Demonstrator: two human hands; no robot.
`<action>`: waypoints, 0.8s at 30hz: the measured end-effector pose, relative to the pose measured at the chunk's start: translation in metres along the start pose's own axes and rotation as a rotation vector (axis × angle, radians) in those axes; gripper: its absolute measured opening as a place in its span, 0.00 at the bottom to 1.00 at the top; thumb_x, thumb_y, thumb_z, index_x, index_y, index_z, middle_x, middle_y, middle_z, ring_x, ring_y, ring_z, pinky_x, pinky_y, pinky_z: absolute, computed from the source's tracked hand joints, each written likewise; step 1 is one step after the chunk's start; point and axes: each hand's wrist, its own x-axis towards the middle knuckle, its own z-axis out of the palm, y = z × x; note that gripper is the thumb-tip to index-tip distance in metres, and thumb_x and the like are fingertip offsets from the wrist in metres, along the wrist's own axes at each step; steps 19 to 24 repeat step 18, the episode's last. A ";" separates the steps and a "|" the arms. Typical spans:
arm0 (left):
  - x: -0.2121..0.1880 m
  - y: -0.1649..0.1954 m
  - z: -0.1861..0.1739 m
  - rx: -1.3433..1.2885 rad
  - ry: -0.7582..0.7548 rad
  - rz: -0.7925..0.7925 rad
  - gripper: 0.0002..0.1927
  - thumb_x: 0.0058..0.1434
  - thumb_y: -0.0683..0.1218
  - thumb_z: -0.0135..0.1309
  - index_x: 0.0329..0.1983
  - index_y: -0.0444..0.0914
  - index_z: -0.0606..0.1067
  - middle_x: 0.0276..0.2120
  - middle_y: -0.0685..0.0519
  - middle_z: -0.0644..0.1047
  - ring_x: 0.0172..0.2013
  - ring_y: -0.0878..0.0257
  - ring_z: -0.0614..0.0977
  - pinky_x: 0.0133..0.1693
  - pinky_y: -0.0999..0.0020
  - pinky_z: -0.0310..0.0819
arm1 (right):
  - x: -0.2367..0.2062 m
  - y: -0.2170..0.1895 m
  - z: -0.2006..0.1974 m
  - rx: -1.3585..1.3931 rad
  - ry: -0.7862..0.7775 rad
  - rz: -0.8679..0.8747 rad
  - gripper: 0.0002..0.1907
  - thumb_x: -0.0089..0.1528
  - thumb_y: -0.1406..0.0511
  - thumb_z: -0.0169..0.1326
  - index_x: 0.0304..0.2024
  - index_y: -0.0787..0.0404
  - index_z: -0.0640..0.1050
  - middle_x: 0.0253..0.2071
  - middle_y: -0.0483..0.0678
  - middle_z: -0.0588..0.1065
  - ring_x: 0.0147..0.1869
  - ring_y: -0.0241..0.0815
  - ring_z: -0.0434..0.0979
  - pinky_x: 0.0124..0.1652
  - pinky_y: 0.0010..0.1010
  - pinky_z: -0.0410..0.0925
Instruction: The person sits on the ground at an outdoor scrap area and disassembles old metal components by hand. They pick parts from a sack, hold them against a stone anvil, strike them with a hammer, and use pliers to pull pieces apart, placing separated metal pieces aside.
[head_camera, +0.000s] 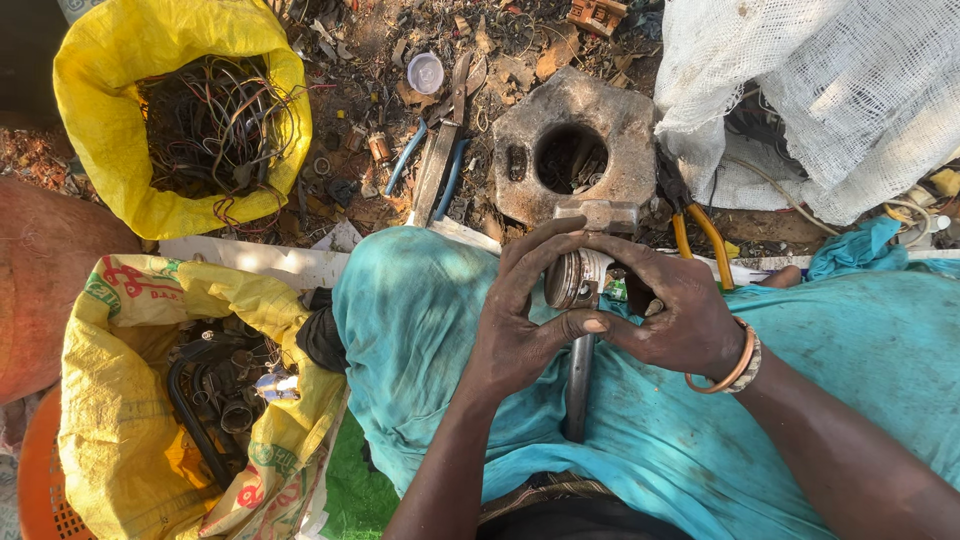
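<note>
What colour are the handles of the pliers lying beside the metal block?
Orange-yellow handles on the pliers, next to the metal block; seen best in the head view.

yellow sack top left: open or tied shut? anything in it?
Open. The yellow sack's rim is rolled back wide, and a tangle of thin wires fills the inside. How deep the wires go cannot be told.

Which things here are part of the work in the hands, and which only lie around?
In use:
left hand
right hand
round metal part
hammer

Lying about:
sack of wires
sack of dark scrap parts
shears
pliers
metal block
</note>
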 end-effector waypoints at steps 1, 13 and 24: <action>-0.001 0.004 -0.002 0.029 -0.001 -0.008 0.38 0.59 0.60 0.66 0.70 0.44 0.71 0.71 0.48 0.68 0.74 0.53 0.69 0.72 0.55 0.71 | 0.000 -0.001 0.001 -0.033 0.002 0.020 0.41 0.51 0.56 0.72 0.64 0.60 0.72 0.49 0.56 0.81 0.48 0.49 0.85 0.44 0.36 0.76; -0.001 0.021 -0.013 -0.128 -0.074 -0.215 0.39 0.64 0.58 0.60 0.73 0.35 0.65 0.62 0.43 0.74 0.60 0.54 0.79 0.62 0.60 0.75 | -0.002 0.006 0.001 -0.165 0.149 -0.251 0.38 0.50 0.66 0.73 0.62 0.59 0.73 0.55 0.55 0.79 0.49 0.49 0.85 0.41 0.33 0.76; -0.002 0.017 -0.015 -0.121 -0.062 -0.173 0.37 0.67 0.57 0.60 0.73 0.33 0.67 0.64 0.41 0.76 0.63 0.54 0.79 0.65 0.58 0.74 | -0.001 0.006 0.003 -0.153 0.143 -0.262 0.39 0.50 0.64 0.72 0.62 0.57 0.71 0.56 0.54 0.78 0.48 0.49 0.84 0.40 0.35 0.76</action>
